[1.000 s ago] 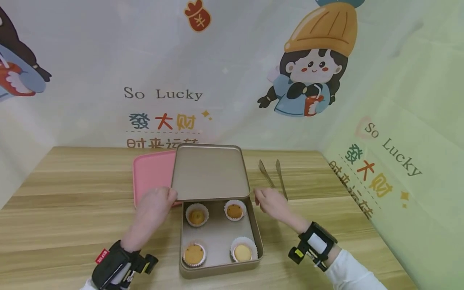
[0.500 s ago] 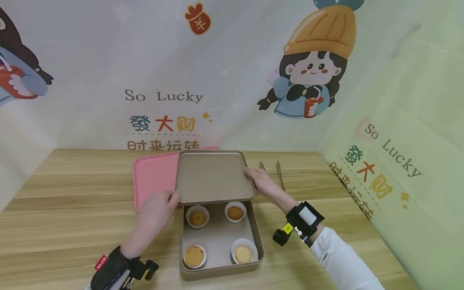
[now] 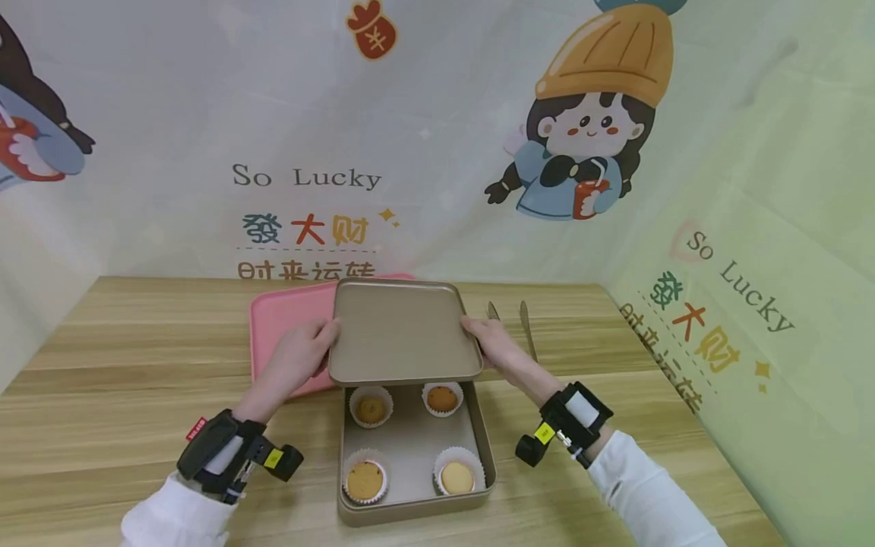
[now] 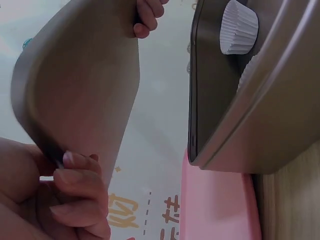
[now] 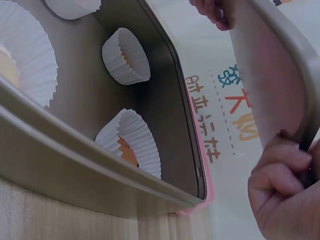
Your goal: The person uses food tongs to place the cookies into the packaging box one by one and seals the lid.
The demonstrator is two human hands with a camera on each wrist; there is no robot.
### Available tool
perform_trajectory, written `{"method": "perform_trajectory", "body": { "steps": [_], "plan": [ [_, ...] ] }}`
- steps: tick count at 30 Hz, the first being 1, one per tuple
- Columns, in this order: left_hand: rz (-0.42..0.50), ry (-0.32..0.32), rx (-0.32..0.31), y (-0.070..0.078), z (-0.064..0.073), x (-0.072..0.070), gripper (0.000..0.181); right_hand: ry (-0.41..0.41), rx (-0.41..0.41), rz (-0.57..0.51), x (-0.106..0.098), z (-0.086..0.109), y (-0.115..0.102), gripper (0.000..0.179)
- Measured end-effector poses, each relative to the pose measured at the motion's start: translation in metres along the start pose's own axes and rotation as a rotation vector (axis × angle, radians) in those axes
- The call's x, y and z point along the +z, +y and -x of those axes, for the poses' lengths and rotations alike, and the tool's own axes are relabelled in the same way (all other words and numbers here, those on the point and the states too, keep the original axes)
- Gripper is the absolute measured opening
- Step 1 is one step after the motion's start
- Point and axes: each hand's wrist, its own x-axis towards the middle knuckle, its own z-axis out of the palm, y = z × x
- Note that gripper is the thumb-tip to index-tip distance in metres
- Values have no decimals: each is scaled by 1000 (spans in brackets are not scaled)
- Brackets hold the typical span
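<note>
Gold metal lid (image 3: 403,331) held level between both hands, above the far half of the open tin (image 3: 413,507). Left hand (image 3: 301,352) fingers curl round its left edge; right hand (image 3: 494,343) fingers pinch its right edge. Four paper-cupped cakes (image 3: 365,480) sit below the fingers. Pink tray (image 3: 282,327) beyond left fingers; tongs (image 3: 527,327) beyond right.

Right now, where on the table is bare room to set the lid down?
Bare wood lies left of the pink tray and right of the tongs. The middle is crowded: the tin with four cupcakes, with the lid above its far end in the left hand and right hand.
</note>
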Motion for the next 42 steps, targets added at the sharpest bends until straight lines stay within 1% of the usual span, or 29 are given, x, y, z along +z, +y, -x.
{"method": "perform_trajectory", "body": {
  "steps": [2, 5, 7, 8, 9, 10, 12, 13, 14, 15, 16, 17, 19, 21, 24, 25, 29, 32, 35, 39, 42],
  "plan": [
    [-34, 18, 35, 5, -3, -3, 34, 18, -36, 10, -3, -1, -6, 37],
    [-100, 79, 123, 15, -8, -12, 26, 27, -142, 26, -8, -1, -19, 37],
    [-116, 103, 162, 22, -11, -20, 21, -11, -222, -11, -11, 1, -29, 33],
    [-101, 97, 168, 25, -11, -25, 20, -32, -249, -42, -12, 2, -34, 32],
    [-60, 84, 165, 28, -11, -29, 21, -55, -268, -84, -13, 3, -38, 32],
    [0, 65, 145, 30, -11, -33, 26, -70, -276, -127, -14, 4, -41, 33],
    [132, 38, 78, 33, -10, -37, 32, -81, -271, -151, -13, 6, -45, 41],
    [194, 31, 36, 34, -9, -36, 36, -72, -273, -120, -12, 6, -44, 44],
    [233, 29, 5, 35, -8, -35, 41, -54, -287, -49, -10, 6, -43, 47],
    [250, 32, -23, 34, -7, -32, 45, -39, -314, 32, -8, 6, -41, 49],
    [244, 35, -38, 33, -6, -29, 48, -21, -344, 128, -5, 5, -38, 53],
    [218, 36, -44, 31, -6, -25, 49, -1, -369, 225, -2, 5, -34, 56],
    [141, 16, -40, 27, -6, -18, 49, 27, -409, 387, 3, 8, -33, 61],
    [71, 4, -16, 24, -6, -14, 44, 42, -434, 490, 5, 8, -29, 63],
    [-8, -4, 6, 20, -4, -10, 39, 49, -426, 613, 5, 9, -27, 63],
    [-32, -9, 5, 19, -3, -9, 39, 51, -436, 649, 4, 6, -23, 64],
    [-121, -44, 17, 17, 2, -7, 39, 43, -462, 768, 2, 9, -23, 62],
    [-175, -55, 40, 17, 7, -6, 41, 14, -462, 844, 2, 15, -22, 61],
    [-214, -49, 67, 16, 14, -4, 42, -30, -442, 893, 4, 25, -18, 62],
    [-236, -47, 88, 14, 29, 4, 41, -50, -420, 948, 10, 40, -6, 63],
    [-239, -40, 84, 11, 41, 13, 40, -47, -402, 1000, 16, 51, 5, 64]
  ]
}}
